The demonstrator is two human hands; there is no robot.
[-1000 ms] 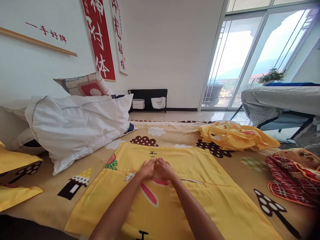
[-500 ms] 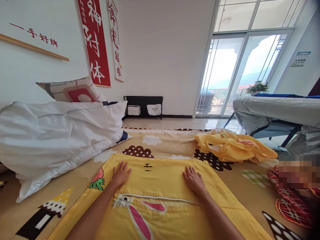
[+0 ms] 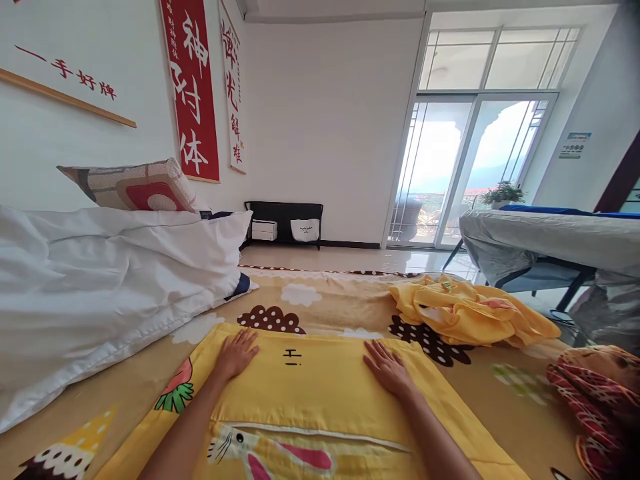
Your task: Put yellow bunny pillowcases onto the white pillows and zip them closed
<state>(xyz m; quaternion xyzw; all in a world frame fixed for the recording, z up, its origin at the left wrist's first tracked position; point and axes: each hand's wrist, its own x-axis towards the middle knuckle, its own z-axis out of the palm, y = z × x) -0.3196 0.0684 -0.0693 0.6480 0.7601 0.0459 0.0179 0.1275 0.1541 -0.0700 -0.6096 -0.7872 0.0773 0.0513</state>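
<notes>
A yellow pillowcase [image 3: 315, 387] with a rabbit and carrot print lies flat on a tan patterned bed sheet [image 3: 345, 300]. My left hand [image 3: 235, 355] rests flat and open on its far left part, fingers spread. My right hand [image 3: 387, 370] lies flat and open on its far right part. Both palms press on the cloth near its far edge. Neither hand holds anything.
A white duvet [image 3: 100, 280] is heaped at the left, with a patterned cushion [image 3: 135, 187] behind it. A crumpled yellow cloth [image 3: 470, 313] lies at the right. Red plaid fabric [image 3: 595, 400] sits at the far right. A grey-covered table [image 3: 550, 233] stands by the glass doors.
My hands, together at the middle of the pillowcase a second ago, slid apart to its left and right sides and stayed there. The view tilted upward a little.
</notes>
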